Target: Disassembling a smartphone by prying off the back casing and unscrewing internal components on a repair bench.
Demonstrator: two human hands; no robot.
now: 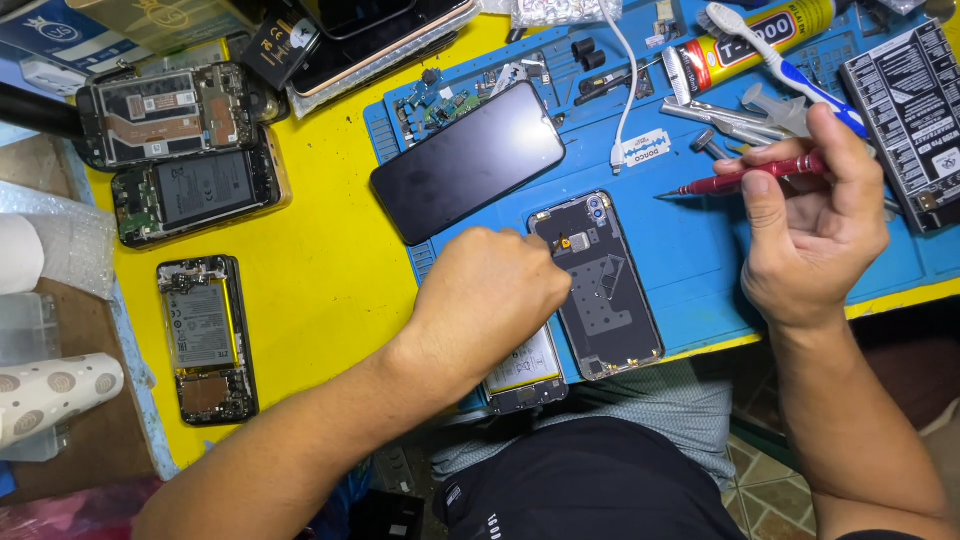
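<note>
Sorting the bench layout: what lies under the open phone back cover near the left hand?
The back cover rests on the blue repair mat. Under the left hand, an opened phone pokes out; its upper part is covered.

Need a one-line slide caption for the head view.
Left hand rests on an opened phone on the blue mat; right hand holds a red screwdriver.

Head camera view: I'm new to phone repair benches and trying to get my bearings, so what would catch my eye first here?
Probably the right hand, raised over the blue mat with a red screwdriver in its fingers. Next, the left hand resting on an opened phone back at the mat's near edge, with a black screen panel lying just behind it. To the left, three more opened phones lie on the bright yellow table.
</note>
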